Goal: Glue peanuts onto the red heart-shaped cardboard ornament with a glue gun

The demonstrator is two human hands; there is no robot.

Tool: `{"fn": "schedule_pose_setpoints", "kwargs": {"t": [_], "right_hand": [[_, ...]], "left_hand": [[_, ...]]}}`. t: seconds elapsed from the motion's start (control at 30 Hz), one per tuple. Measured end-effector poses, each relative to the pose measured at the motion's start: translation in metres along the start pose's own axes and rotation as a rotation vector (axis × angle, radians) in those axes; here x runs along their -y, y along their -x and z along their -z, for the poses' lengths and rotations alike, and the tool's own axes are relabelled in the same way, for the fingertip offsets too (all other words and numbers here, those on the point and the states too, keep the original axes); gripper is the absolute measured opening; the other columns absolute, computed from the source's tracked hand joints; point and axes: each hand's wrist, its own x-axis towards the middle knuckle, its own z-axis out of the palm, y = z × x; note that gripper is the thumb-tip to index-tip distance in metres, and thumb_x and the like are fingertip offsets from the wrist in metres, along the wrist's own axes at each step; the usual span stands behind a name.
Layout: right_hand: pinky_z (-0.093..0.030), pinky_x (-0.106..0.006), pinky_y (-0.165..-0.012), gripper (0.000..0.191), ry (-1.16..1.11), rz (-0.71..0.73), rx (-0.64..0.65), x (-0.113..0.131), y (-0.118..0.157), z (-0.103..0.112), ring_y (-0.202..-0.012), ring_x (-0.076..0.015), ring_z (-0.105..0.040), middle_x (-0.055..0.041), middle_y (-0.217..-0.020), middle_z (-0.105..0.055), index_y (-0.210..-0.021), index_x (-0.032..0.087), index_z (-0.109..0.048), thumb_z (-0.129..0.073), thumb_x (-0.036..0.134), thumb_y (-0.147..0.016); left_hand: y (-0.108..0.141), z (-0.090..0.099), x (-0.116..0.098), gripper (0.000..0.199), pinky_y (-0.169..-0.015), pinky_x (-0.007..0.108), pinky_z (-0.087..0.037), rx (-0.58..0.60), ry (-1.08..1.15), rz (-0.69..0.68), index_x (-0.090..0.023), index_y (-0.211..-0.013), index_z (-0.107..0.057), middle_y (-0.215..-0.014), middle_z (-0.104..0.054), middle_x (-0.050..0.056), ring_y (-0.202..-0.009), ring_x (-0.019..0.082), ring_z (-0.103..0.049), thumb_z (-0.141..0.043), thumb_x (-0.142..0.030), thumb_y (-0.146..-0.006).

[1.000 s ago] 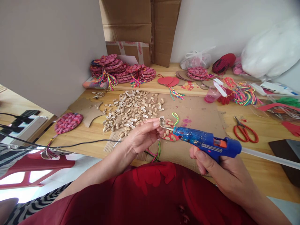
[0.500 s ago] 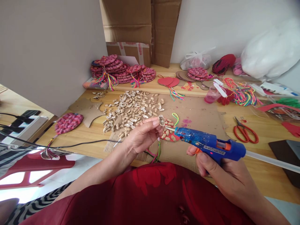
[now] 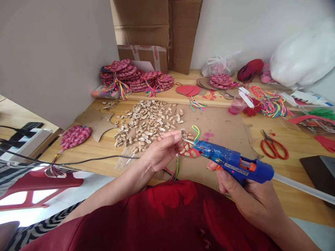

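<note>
Between thumb and fingers, my left hand (image 3: 166, 148) pinches a peanut shell half (image 3: 183, 132), its hollow side showing. My right hand (image 3: 240, 193) is wrapped round a blue glue gun (image 3: 222, 155), a finger at its orange trigger. The metal nozzle meets the shell's lower edge, and a clear glue stick (image 3: 300, 184) sticks out of the back. Below the nozzle lies a red disc (image 3: 192, 153) with peanut shells on it, a neon yellow loop (image 3: 195, 131) above and coloured strings (image 3: 176, 170) below. My left hand partly covers that disc.
Loose peanut shells (image 3: 151, 120) spread over cardboard (image 3: 222, 129) left of centre. Red-handled scissors (image 3: 273, 146) lie to the right. Pink shell-covered discs (image 3: 131, 75) are stacked at the back left. A black cord (image 3: 91, 160) crosses the left side. Near the back right stands a pink cup (image 3: 237, 106).
The glue gun has tilted, and its nozzle has moved slightly left and up to the shell. My left hand has shifted a little to the right with the shell.
</note>
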Motion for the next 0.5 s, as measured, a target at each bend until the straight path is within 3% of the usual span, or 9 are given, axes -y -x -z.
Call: {"fn": "schedule_pose_setpoints", "kwargs": {"t": [0.5], "right_hand": [[-0.047,-0.025,-0.045,0.015,0.161,0.032,-0.001,-0.0089,0.0041,-0.0005,-0.047,-0.0134,-0.055,0.0030,-0.059,-0.059,-0.104,0.027,-0.070,-0.059,0.030,-0.094]], "left_hand": [[-0.0006,-0.0015,0.0010,0.025,-0.061,0.024,-0.045,-0.028,-0.005,-0.001,-0.018,-0.078,-0.075,-0.064,-0.064,-0.002,-0.057,0.010,-0.054,-0.088,-0.038,-0.069]]}}
